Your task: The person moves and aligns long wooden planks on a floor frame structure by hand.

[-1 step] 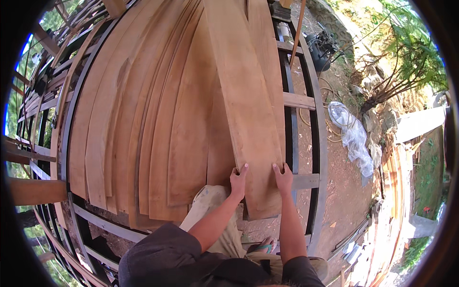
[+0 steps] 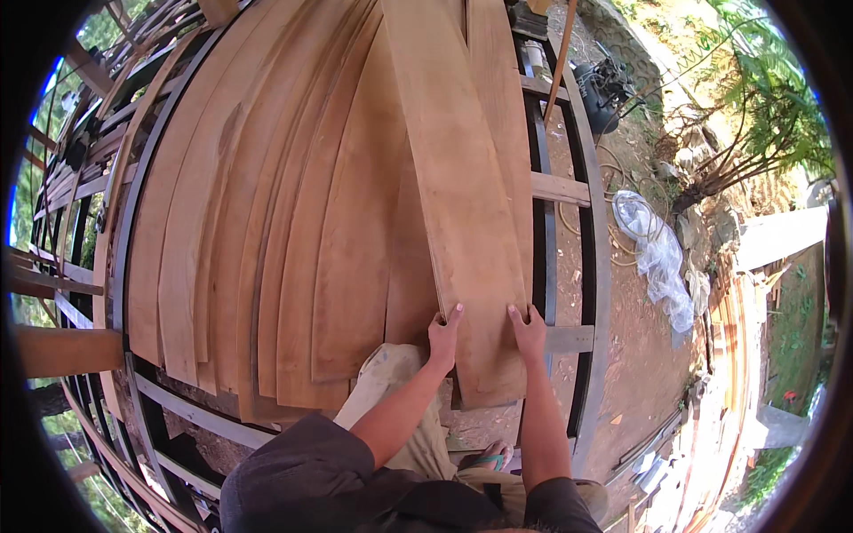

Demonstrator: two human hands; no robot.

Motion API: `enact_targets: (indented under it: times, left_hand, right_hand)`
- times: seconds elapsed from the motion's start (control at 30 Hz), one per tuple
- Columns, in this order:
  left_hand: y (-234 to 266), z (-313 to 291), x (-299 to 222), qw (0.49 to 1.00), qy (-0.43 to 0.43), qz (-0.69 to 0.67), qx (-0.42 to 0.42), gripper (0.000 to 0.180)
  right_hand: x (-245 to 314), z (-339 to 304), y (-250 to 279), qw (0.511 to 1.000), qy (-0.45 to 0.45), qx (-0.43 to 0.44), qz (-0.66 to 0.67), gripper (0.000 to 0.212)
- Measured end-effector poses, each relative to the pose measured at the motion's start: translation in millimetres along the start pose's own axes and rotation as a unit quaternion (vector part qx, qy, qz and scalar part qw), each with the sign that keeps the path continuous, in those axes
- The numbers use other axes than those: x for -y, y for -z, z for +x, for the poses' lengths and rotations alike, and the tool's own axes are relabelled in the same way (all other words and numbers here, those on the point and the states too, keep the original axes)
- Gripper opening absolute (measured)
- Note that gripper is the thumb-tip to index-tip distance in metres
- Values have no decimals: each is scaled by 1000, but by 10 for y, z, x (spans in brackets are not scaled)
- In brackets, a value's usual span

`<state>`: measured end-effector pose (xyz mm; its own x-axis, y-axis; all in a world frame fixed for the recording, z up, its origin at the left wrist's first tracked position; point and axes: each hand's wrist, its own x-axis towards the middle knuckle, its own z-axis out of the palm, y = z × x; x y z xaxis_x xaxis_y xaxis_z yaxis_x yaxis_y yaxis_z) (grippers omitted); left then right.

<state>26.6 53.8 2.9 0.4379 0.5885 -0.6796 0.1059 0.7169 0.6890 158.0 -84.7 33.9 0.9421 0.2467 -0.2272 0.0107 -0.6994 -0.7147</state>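
A long, smooth brown wooden plank (image 2: 458,178) stretches away from me, its near end between my two hands. My left hand (image 2: 442,339) grips its left edge, thumb on top and fingers curled beneath. On the right edge, my right hand (image 2: 529,336) holds it the same way. A darker edge shows under the plank's near left corner; whether a second board lies there, I cannot tell. To the left, several similar boards (image 2: 351,293) overlap in a fan. Another board (image 2: 498,98) lies partly covered on the far right side.
A dark metal frame (image 2: 597,266) with wooden crosspieces (image 2: 560,188) surrounds the boards. On the dirt at right are a black tank (image 2: 597,99), a hose and crumpled clear plastic (image 2: 656,258). A thick timber (image 2: 71,353) juts in from the left. My knee (image 2: 386,373) is close to the boards' ends.
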Motion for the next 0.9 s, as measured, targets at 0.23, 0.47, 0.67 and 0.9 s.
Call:
enact_targets:
  times: [0.23, 0.47, 0.67, 0.9]
  left_hand:
    - [-5, -41, -118, 999, 26, -9, -35, 37]
    - [-9, -486, -673, 997, 60, -12, -40, 48]
    - [159, -816, -1327, 998, 50, 22, -11, 54]
    - [1179, -910, -1945, 992, -88, 85, -26, 70]
  right_hand:
    - [145, 90, -18, 993, -67, 93, 15, 56]
    - [756, -141, 575, 969, -6, 226, 97, 53]
    - [1151, -591, 819, 932, -67, 258, 247, 58]
    - [2137, -1440, 312, 941, -100, 259, 194, 90]
